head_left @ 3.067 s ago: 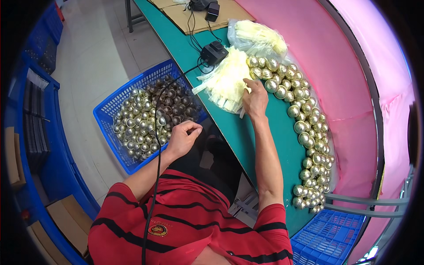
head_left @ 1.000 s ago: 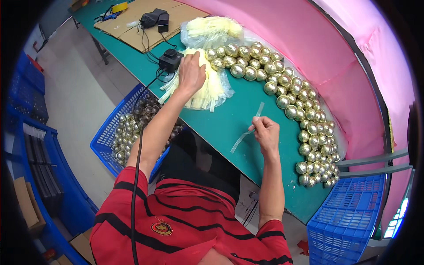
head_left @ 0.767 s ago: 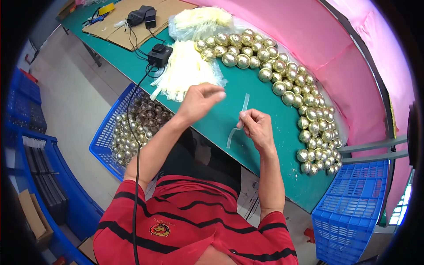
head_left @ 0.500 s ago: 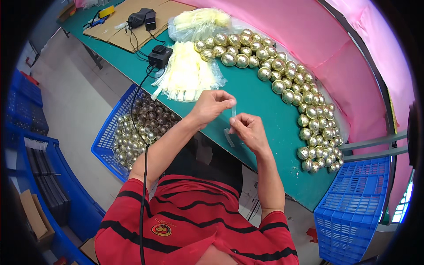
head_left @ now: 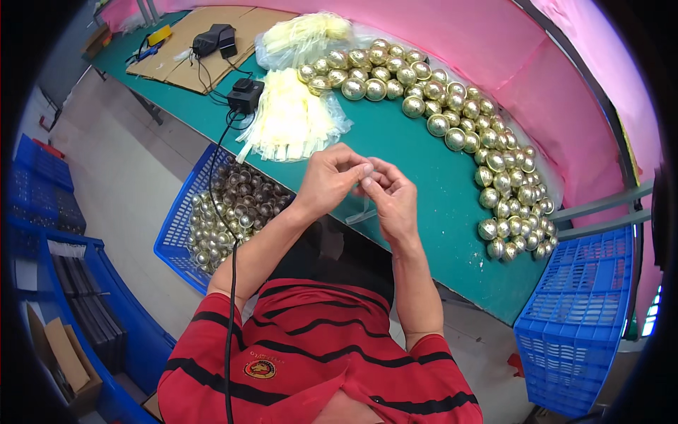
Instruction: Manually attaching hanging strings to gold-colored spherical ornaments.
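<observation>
Over the near edge of the green table, my left hand [head_left: 330, 180] and my right hand [head_left: 393, 201] meet at the fingertips, both pinched closed. Between them is a thin translucent strip [head_left: 361, 217]; its loose end hangs below my right hand's fingers. The part within the fingertips is mostly hidden. Closest to my left hand lies a fanned bundle of pale yellow strips [head_left: 293, 120] on clear plastic. Beyond and to the right, many shiny gold balls [head_left: 438, 125] form a curved band along the back of the table.
A blue basket [head_left: 169, 237] of gold and dark balls stands below the table's left edge. Another blue crate [head_left: 575, 318] is at the right. A small black box [head_left: 245, 95] with a cable, cardboard [head_left: 159, 62] and a second strip bundle [head_left: 304, 34] lie farther back.
My hands have come together, so the strip length that showed between them is now covered by fingers. The view has shifted slightly.
</observation>
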A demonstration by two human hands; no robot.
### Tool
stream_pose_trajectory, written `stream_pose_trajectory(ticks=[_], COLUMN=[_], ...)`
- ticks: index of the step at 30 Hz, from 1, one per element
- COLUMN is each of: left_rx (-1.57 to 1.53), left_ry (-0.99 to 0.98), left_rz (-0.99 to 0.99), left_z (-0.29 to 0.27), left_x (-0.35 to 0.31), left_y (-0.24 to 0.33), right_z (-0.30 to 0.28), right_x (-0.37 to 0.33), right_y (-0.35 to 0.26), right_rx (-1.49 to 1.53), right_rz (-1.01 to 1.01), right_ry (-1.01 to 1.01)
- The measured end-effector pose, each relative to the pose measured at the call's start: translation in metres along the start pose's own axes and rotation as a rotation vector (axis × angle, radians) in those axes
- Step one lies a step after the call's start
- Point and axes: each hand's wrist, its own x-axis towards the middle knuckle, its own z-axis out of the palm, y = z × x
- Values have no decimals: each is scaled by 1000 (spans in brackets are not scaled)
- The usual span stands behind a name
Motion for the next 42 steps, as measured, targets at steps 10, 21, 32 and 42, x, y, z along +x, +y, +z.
stream_pose_trajectory(ticks=[10, 21, 32, 42], left_rx=[282, 55, 215, 726], left_ry=[-22, -252, -353, -599], left_rz=[63, -213, -228, 396], left_z=[10, 52, 121, 264], left_x=[-7, -12, 3, 29], left_y=[-22, -39, -70, -116], right_z=[-8, -49, -120, -204], right_x=[-28, -60, -109, -165], right_y=[9, 3, 0, 19], right_rx=[-682, -960, -887, -694], right_rz=[-387, -810, -677, -408], right_ry=[314, 382, 711, 1001])
